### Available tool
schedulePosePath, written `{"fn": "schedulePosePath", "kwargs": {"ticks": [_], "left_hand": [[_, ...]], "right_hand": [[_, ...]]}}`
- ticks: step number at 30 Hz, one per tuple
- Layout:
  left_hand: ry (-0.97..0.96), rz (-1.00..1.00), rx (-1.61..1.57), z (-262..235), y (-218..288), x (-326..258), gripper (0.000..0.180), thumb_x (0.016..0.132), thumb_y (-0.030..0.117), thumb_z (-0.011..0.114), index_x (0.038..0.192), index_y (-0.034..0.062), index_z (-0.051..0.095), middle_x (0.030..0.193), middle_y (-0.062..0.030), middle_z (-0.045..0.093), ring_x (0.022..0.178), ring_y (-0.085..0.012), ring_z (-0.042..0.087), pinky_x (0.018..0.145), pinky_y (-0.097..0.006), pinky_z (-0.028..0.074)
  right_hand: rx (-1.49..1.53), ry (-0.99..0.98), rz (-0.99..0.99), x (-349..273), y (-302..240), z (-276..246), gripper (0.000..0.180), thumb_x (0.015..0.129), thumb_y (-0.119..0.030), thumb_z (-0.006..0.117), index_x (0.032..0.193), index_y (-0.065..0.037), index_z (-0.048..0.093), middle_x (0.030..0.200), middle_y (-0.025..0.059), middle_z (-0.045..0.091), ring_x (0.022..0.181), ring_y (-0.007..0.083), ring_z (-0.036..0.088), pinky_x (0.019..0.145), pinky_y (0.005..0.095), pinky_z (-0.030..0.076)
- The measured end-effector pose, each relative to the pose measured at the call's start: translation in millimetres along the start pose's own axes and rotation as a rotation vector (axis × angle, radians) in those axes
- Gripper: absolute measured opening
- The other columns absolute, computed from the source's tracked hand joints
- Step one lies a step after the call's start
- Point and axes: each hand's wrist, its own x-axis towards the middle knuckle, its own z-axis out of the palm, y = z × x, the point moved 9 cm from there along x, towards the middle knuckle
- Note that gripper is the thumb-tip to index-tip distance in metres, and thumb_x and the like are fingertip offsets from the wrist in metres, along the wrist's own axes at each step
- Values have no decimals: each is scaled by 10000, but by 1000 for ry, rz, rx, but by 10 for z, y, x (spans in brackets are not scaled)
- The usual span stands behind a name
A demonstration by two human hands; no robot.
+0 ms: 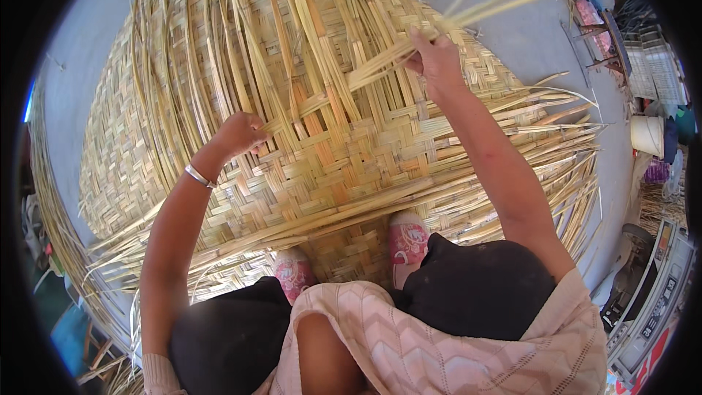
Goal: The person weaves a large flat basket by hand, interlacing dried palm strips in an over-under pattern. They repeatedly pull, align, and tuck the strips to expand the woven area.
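Observation:
A large mat of woven pale yellow split-cane strips spreads below me, with long loose strips standing out from its far side. My right hand is closed around a bundle of flat cane strips, whose free ends fan out to the upper right, slightly blurred. The bundle slants down leftward across the upright strips. At its lower left end my left hand, a silver bangle on the wrist, has its fingers closed on the strips, close over the weave. The left fingertips are partly hidden.
My pink patterned shoes stand at the mat's near edge, beside a raised band of long strips. More loose strips lie on the grey floor at left. A low stool, a white bucket and a vehicle's front are at right.

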Motion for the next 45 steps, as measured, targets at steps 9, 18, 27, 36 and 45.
{"fn": "schedulePosePath", "kwargs": {"ticks": [9, 18, 27, 36, 45], "left_hand": [[5, 17, -64, -167, 67, -52, 329, 918, 316, 630, 956, -8, 667, 851, -110, 690, 701, -174, 685, 721, -300, 531], [302, 467, 592, -191, 135, 93, 237, 858, 278, 560, 920, 74, 664, 896, -176, 636, 803, -404, 594, 689, -465, 473], [205, 228, 319, -334, 70, 10, 312, 780, 195, 721, 643, -5, 524, 555, -67, 428, 561, -147, 392, 532, -363, 368], [109, 211, 258, -202, -60, -30, 259, 786, 194, 715, 687, -16, 600, 573, -19, 454, 579, -115, 428, 534, -337, 374], [38, 186, 37, -49, -153, -37, 239, 834, 192, 661, 675, 26, 596, 628, -40, 588, 584, -114, 521, 536, -316, 419]], "right_hand": [[436, 145, 318, -278, 612, -454, 235, 921, -149, 619, 1105, -33, 531, 1013, 129, 598, 928, 262, 631, 826, 417, 561], [662, -101, 364, -206, 875, -365, 185, 903, -165, 654, 1030, -46, 589, 986, 82, 614, 895, 203, 608, 791, 335, 550], [498, 331, 365, -202, 972, -621, 167, 911, -131, 611, 1036, -34, 559, 936, 101, 634, 838, 220, 641, 684, 357, 555], [365, 466, 289, -12, 749, -1358, 162, 910, -125, 583, 1052, -52, 553, 934, 85, 628, 781, 205, 631, 594, 340, 548], [-1040, 310, -104, 194, 297, -2095, 365, 794, -103, 694, 1149, -63, 615, 957, 107, 673, 857, 246, 653, 779, 358, 532]]}}
